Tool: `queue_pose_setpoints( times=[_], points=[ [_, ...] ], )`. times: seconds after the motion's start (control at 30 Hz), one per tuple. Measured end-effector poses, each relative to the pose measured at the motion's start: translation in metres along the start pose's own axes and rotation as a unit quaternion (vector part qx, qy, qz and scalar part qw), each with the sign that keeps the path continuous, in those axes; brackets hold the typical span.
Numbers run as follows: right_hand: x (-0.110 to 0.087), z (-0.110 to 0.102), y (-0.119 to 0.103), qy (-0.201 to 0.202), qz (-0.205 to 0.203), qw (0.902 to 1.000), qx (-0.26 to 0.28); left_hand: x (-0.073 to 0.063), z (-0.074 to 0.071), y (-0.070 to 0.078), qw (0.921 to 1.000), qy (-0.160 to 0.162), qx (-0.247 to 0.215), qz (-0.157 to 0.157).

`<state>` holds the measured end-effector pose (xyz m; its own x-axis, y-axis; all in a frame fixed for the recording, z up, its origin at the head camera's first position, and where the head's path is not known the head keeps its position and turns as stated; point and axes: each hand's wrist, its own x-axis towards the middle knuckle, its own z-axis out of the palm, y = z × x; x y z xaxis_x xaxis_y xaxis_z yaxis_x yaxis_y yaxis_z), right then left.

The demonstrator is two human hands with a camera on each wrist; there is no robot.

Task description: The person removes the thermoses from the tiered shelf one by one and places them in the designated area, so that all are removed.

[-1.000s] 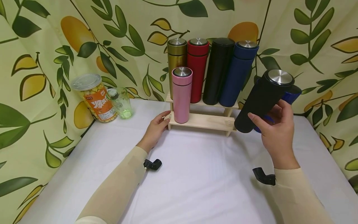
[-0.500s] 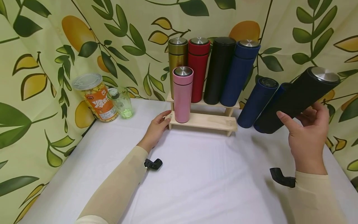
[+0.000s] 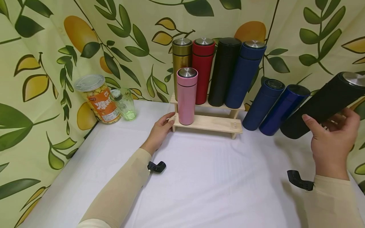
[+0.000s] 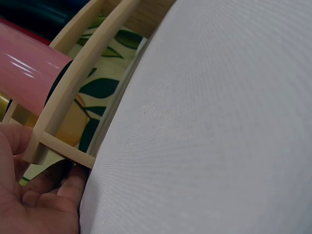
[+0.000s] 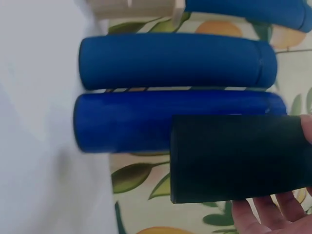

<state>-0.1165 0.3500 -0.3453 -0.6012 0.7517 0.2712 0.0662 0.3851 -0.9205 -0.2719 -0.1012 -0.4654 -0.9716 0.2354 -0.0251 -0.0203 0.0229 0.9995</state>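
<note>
In the head view my right hand [image 3: 333, 142] grips a matte black thermos [image 3: 322, 107] with a silver lid, tilted with its top to the right. The right wrist view shows the black thermos [image 5: 239, 158] in front of part of a shiny blue thermos [image 5: 122, 122]. My left hand [image 3: 158, 131] holds the left end of a two-step wooden rack [image 3: 211, 123]. Its fingers [image 4: 53, 200] curl by the rack's leg in the left wrist view. A pink thermos [image 3: 187, 98] stands upright on the lower step, near that hand.
On the upper step stand gold [image 3: 178, 58], red [image 3: 203, 72], black [image 3: 223, 72] and blue [image 3: 245, 76] thermoses. Right of the rack stand a matte blue thermos [image 3: 262, 106] and the shiny blue one. A snack jar [image 3: 99, 98] and a green glass [image 3: 125, 104] stand at the left.
My right hand has carried the black thermos to the right, past the two blue thermoses beside the rack, which now show fully. The left hand stays at the rack.
</note>
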Motion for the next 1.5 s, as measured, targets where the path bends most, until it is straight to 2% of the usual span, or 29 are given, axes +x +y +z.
queue_pose_setpoints(
  times=[0.47, 0.77, 1.07, 1.3, 1.5],
  points=[
    [0.028, 0.009, 0.050, -0.019, 0.066, 0.9976, -0.012, 0.000, 0.001, -0.001, 1.0000, 0.000, -0.002, 0.001],
    [0.039, 0.017, 0.068, -0.030, 0.055, 0.9977, -0.025, 0.000, 0.000, -0.001, 1.0000, 0.001, -0.008, 0.001],
    [0.046, 0.021, 0.078, -0.062, 0.070, 0.9956, 0.006, 0.001, 0.001, -0.002, 0.9999, 0.002, -0.011, 0.002],
    [0.049, 0.021, 0.079, -0.076, 0.082, 0.9937, 0.002, 0.000, 0.001, 0.000, 1.0000, 0.002, -0.001, 0.003],
    [0.049, 0.019, 0.077, -0.089, 0.108, 0.9901, 0.007, 0.000, 0.001, -0.001, 1.0000, 0.003, 0.007, 0.001]
  ],
)
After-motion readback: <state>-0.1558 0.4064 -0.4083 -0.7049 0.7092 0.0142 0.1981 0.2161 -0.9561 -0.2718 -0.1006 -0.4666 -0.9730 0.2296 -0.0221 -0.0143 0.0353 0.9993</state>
